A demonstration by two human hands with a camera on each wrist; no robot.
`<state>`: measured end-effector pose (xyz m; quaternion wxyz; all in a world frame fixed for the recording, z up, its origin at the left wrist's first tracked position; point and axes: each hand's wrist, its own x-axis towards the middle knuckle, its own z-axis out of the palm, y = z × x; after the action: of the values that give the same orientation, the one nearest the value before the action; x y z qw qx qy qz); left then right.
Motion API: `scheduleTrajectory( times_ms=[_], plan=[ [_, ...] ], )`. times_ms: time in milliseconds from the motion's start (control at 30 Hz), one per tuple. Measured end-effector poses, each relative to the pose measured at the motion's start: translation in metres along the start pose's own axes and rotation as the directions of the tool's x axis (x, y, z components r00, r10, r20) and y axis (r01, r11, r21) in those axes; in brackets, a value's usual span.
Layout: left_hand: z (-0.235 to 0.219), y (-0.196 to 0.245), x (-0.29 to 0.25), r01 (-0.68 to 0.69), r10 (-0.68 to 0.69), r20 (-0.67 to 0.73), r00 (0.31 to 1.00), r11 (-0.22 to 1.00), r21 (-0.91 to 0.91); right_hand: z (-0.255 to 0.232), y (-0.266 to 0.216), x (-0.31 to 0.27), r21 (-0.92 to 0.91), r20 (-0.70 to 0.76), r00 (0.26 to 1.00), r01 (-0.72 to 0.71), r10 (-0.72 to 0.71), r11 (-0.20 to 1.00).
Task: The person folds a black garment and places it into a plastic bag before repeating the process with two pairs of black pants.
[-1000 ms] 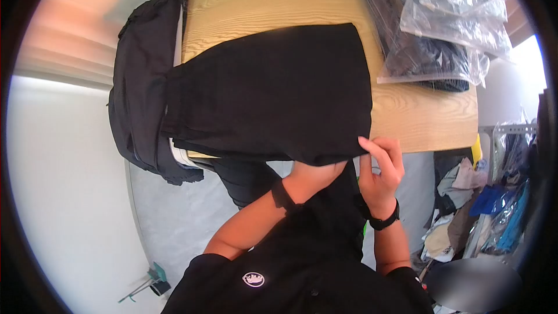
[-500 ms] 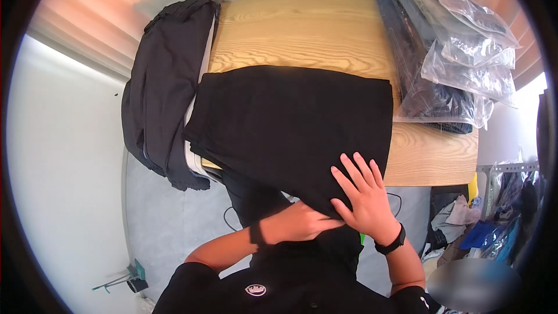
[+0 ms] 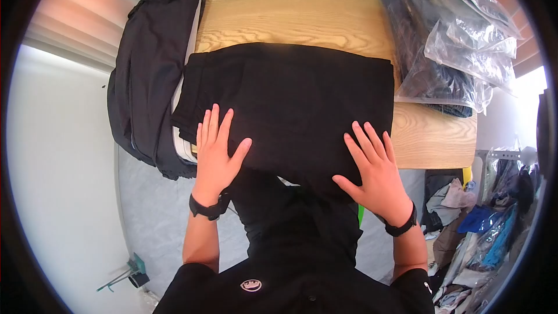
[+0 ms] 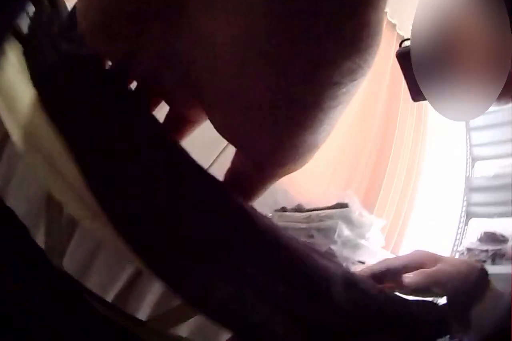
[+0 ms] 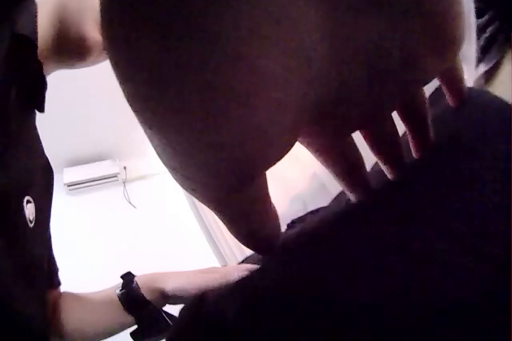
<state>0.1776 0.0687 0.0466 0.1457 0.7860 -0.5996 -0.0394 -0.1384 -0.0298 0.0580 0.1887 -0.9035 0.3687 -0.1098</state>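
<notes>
Lying across the near part of a wooden table, a black garment is being touched by 2 hands. On its left, a pile of dark clothing is being met closely, with a white strip showing between the 2, so that end is being hemmed in. Beyond the right end, clothes in clear plastic bags are being kept in a stack at the far right of the table, near the garment's far right corner. Farther right, below table height, a heap of mixed clothing is being seen beside a metal rack. A green-handled dustpan is being shown on the floor at lower left.

The garment's long axis is running left to right, roughly along the table's near edge. Its banded end is pointing left; its straight-cut end is facing right. Its near side is being lost against the person's black clothing, so its exact edge cannot be told.

The left hand is being laid on the near left part, fingers straight and apart. The right hand is being rested on the near right corner, its fingers likewise spread.
</notes>
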Motion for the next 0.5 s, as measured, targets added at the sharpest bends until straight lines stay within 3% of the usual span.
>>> scheduleTrajectory(
  times_ms=[100,200,233,300,367,433,500],
  plan=[
    [-0.007,0.002,0.011,-0.009,0.009,-0.006,1.000,0.997,-0.077,-0.013,0.005,0.025,0.168,-0.017,0.982,0.190,-0.190,0.967],
    [-0.012,0.000,0.027,-0.023,0.061,-0.151,0.987,0.971,0.239,-0.002,0.011,0.040,-0.057,-0.034,0.996,0.086,-0.088,0.995],
    [-0.007,-0.019,0.030,0.116,-0.078,-0.125,0.989,0.934,0.337,0.004,0.013,0.040,-0.127,-0.038,0.998,0.036,-0.042,0.991],
    [-0.003,-0.042,0.032,0.221,-0.179,-0.195,0.964,0.950,0.221,0.003,0.024,0.035,-0.126,-0.014,1.000,-0.008,0.006,0.992],
    [-0.007,-0.052,0.033,0.191,-0.170,-0.190,0.967,0.977,0.099,-0.001,0.025,0.024,-0.061,-0.019,0.993,-0.116,0.115,0.991],
    [-0.014,-0.059,0.032,0.156,-0.171,-0.166,0.971,0.983,-0.095,0.006,0.034,0.010,0.365,-0.157,0.963,-0.151,0.221,0.919],
    [-0.017,-0.071,0.034,0.178,-0.229,-0.166,0.959,0.945,-0.276,0.023,0.037,-0.009,0.795,-0.207,0.883,-0.099,0.421,0.598]
  ],
)
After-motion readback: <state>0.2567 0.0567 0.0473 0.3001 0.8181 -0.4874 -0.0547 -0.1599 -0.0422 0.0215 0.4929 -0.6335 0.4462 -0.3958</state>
